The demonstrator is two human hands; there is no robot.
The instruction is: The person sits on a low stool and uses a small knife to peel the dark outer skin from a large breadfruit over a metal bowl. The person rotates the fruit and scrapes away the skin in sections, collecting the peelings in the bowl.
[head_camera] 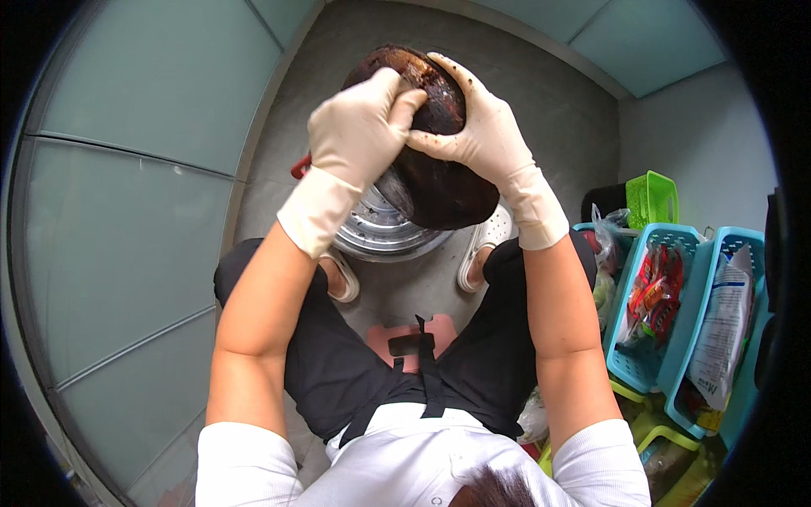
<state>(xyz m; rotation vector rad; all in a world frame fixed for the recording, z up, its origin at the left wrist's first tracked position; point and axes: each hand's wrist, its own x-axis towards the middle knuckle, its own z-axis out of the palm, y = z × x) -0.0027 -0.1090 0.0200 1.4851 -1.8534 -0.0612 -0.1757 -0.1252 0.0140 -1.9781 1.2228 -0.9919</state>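
A large dark-brown piece [437, 180], apparently smoked meat, is held up in front of me over a metal basin [393, 244]. Its upper part has a lighter, orange-brown patch. My right hand [488, 123], in a cream rubber glove with dark specks, grips it from the right with thumb and fingers spread around it. My left hand [364, 120], gloved alike, presses curled fingers against the upper surface; whether something is pinched in them is hidden. Dark bits lie in the basin. A red handle-like part [301, 166] shows beside my left wrist; what it belongs to is hidden.
White clogs [485, 244] flank the basin on a grey floor [557, 127]. A pink stool [380, 342] shows between my legs. At right stand blue plastic baskets [646, 374] with packets and a green basket [652, 196]. Glass panels [127, 234] rise at left.
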